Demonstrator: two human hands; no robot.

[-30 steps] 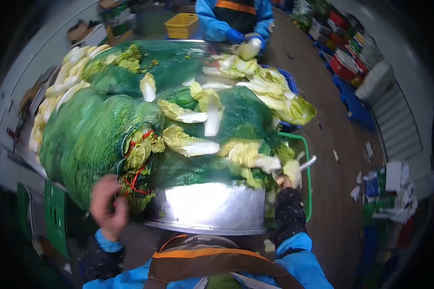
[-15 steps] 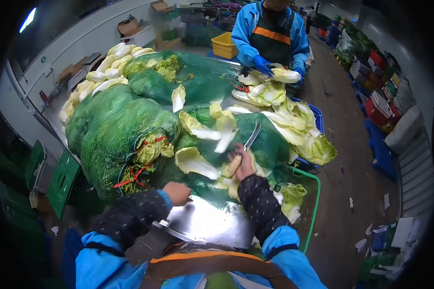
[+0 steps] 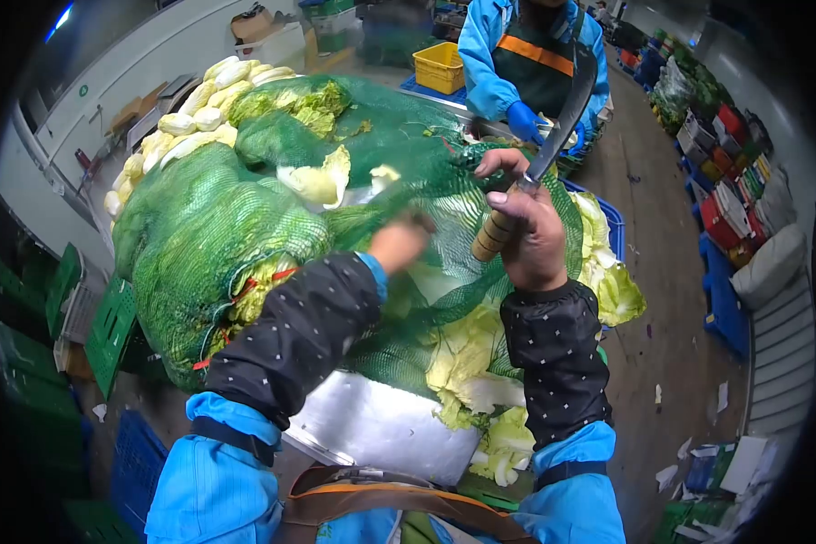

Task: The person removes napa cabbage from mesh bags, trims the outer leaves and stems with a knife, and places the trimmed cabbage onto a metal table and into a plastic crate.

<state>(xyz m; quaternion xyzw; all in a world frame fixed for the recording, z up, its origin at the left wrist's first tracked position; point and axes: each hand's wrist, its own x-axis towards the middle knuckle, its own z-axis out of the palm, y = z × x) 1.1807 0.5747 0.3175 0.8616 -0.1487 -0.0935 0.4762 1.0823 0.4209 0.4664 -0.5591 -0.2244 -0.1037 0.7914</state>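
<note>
My right hand (image 3: 537,240) is raised, wrapped around the wooden handle of a curved knife (image 3: 556,140), its blade pointing up and away. Green mesh netting (image 3: 453,163) spreads raised around both hands. Blurred by motion, my left hand (image 3: 401,245) is at the netting over the middle of the table, its fingers smeared. A full mesh bag of Chinese cabbages (image 3: 218,227) with red ties lies to the left. Loose cabbage leaves (image 3: 467,358) lie below my right hand, and a pale leaf (image 3: 313,184) rests beyond my left.
Bare metal tabletop (image 3: 385,426) shows at my front. Trimmed cabbages (image 3: 208,109) are piled at the back left. Across the table stands a co-worker (image 3: 544,54) in blue gloves, near a yellow crate (image 3: 440,68). A blue crate (image 3: 615,222) with leaves sits at the right edge.
My right hand has risen with the knife from the leaves. My left hand has moved forward and right from the table's near edge. Netting has lifted, and leaves on it have shifted.
</note>
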